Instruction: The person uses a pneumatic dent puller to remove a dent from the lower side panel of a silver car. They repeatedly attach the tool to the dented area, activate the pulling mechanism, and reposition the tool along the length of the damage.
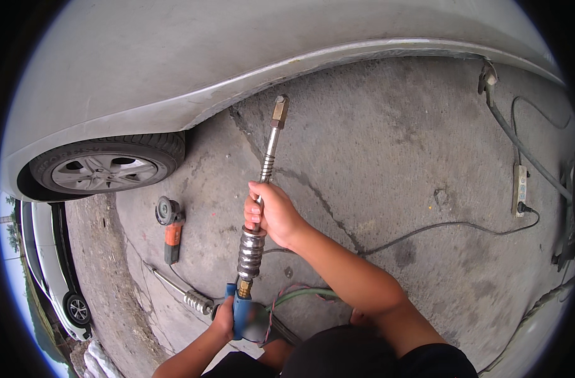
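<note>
My right hand (268, 211) is closed round the shiny shaft of a long metal puller (268, 154), just above its ridged sliding weight (251, 253). The shaft carries a spring and has a hex fitting at its far tip. My left hand (223, 318) grips the blue tool body (241, 313) at the near end, which joins the puller by a brass fitting; part of the body is blurred. A green hose and thin wires run beside it. A second chrome puller (197, 300) lies on the concrete at the left of my left hand.
A silver car (268, 28) with an alloy wheel (105, 171) stands in front. An orange angle grinder (172, 234) lies near the wheel. At the right are a power strip (520, 189), cables and a cable end (488, 79) at the sill. Another white car (48, 252) is at the far left.
</note>
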### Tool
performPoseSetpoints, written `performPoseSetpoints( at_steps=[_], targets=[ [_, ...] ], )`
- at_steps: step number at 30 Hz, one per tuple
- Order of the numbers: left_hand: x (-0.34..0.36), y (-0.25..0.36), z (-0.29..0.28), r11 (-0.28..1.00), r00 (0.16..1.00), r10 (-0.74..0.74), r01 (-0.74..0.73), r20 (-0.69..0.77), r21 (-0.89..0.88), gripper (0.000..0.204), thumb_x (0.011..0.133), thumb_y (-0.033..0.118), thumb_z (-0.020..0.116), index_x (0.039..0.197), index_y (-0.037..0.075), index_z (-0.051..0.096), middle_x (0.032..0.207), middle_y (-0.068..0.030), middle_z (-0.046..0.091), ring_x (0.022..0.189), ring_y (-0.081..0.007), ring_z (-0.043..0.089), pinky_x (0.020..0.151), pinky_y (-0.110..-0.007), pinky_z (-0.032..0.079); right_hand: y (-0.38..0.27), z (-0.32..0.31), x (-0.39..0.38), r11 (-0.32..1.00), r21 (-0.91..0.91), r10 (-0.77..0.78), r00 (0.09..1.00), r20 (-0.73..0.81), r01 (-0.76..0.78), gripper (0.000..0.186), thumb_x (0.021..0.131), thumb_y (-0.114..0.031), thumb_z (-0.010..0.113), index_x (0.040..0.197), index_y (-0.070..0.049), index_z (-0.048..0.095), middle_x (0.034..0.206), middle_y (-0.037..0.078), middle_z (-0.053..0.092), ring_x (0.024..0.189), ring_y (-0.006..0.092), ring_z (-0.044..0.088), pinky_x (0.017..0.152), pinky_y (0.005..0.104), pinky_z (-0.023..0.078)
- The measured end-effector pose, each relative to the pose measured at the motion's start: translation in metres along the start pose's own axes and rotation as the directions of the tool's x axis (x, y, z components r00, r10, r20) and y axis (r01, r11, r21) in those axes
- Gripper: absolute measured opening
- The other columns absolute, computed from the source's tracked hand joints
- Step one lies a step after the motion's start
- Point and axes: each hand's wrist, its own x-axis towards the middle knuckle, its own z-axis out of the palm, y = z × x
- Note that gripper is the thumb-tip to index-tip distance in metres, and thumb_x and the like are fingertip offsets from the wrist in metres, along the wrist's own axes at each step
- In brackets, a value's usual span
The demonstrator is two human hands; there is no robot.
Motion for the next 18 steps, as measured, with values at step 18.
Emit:
performPoseSetpoints(
  at_steps=[18],
  targets=[
    [-0.007, 0.015, -0.003, 1.000, 0.999, -0.019, 0.019, 0.031, -0.008, 0.053, 0.100, 0.049, 0.032, 0.092, 0.003, 0.057, 0.074, -0.0162, 0.064, 0.064, -0.0249, 0.063, 0.062, -0.033, 0.053, -0.008, 0.014, 0.013, 0.999, -0.048, 0.016, 0.997, 0.074, -0.013, 0.031, 0.096, -0.038, 0.049, 0.080, -0.013, 0.040, 0.060, -0.001, 0.043, 0.055, 0.0106, 0.042, 0.055, 0.0291, 0.041]
  ],
)
